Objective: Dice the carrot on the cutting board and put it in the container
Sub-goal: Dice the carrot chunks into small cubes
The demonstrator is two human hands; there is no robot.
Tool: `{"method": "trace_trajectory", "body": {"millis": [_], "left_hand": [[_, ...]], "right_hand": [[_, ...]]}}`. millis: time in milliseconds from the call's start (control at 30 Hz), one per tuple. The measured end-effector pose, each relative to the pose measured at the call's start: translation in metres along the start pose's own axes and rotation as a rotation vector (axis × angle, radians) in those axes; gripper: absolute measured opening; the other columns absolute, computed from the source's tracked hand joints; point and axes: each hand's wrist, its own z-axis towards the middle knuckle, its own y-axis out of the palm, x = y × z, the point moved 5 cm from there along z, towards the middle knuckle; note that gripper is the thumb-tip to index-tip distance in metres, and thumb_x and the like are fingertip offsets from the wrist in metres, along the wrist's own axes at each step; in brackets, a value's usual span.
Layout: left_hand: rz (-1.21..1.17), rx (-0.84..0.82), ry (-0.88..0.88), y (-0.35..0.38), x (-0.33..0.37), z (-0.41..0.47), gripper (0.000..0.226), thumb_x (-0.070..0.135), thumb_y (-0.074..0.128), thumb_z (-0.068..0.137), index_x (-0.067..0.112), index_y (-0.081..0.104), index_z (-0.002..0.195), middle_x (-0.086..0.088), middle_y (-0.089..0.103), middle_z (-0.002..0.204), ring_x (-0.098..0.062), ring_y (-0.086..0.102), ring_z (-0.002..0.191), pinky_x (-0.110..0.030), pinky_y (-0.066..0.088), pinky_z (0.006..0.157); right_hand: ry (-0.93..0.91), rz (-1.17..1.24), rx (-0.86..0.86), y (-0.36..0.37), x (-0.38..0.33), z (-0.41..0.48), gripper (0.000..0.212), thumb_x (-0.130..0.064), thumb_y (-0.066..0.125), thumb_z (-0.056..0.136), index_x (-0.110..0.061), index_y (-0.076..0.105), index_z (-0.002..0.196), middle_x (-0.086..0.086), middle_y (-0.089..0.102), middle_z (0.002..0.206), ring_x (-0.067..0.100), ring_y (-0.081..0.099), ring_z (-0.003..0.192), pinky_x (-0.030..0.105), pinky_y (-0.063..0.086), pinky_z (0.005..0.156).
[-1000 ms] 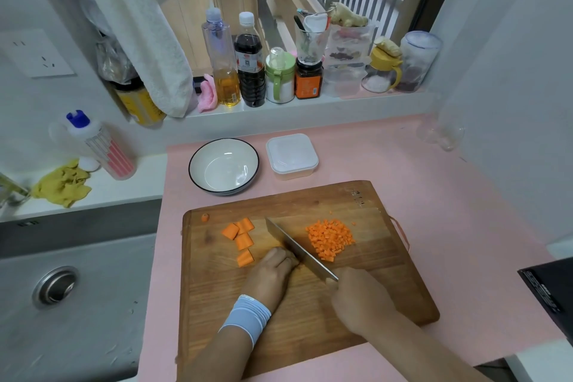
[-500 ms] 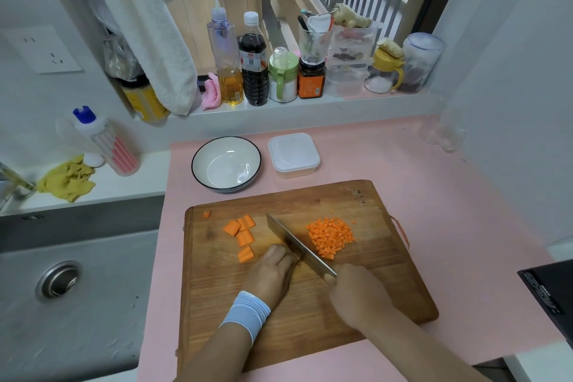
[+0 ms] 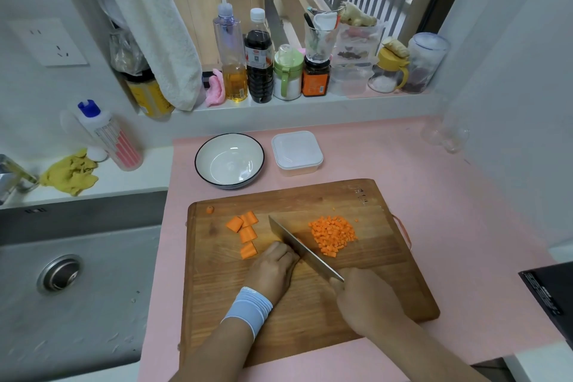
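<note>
Hard-to-see bits first: the left hand has its fingers curled down on the cutting board, knuckles right up against the knife. Whatever's under them is covered, so I can't tell if it's pinching anything. The knife's handle is buried in the right hand, which is wrapped tight around it. Over at the far right, a black thing is cut off by the frame edge, no idea what it is.

Around all that: a sink on the left with a yellow cloth on the ledge behind it. Then a white bowl and a square white container sit side by side just past the board's far edge, with bottles lined up on the sill further back.

The carrot chunks lie left of the blade, and the nearest one is just beside the left hand's fingers. The diced pile sits right of the blade, apart from both hands.
</note>
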Motion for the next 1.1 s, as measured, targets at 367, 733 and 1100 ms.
{"method": "trace_trajectory", "body": {"millis": [367,733,1100], "left_hand": [[-0.018,0.015,-0.015,-0.001,-0.001,0.001,0.016,0.013,0.058,0.090,0.011,0.073,0.084,0.000,0.064,0.087,-0.015,0.056,0.084,-0.028,0.051,0.066],[-0.071,-0.061,-0.018,-0.003,-0.003,0.006,0.012,0.002,0.070,0.084,0.014,0.070,0.087,0.002,0.062,0.090,-0.011,0.055,0.089,-0.022,0.049,0.077],[-0.113,-0.297,-0.072,-0.003,-0.013,0.031,0.017,0.012,0.061,0.087,0.023,0.056,0.100,0.006,0.058,0.120,-0.006,0.047,0.116,-0.021,0.040,0.099]], "right_hand": [[0.045,0.045,-0.141,0.000,-0.002,0.018,0.021,-0.043,0.047,0.103,-0.026,0.055,0.093,-0.009,0.057,0.081,0.007,0.057,0.071,0.025,0.041,0.060],[0.093,0.145,-0.219,-0.010,0.001,0.023,0.027,-0.038,0.050,0.100,-0.024,0.060,0.078,-0.003,0.064,0.077,0.013,0.061,0.068,0.028,0.040,0.057],[0.164,0.368,-0.068,-0.047,0.009,0.030,0.022,-0.031,0.051,0.101,-0.018,0.062,0.087,0.008,0.069,0.084,0.018,0.062,0.068,0.027,0.043,0.054]]}}
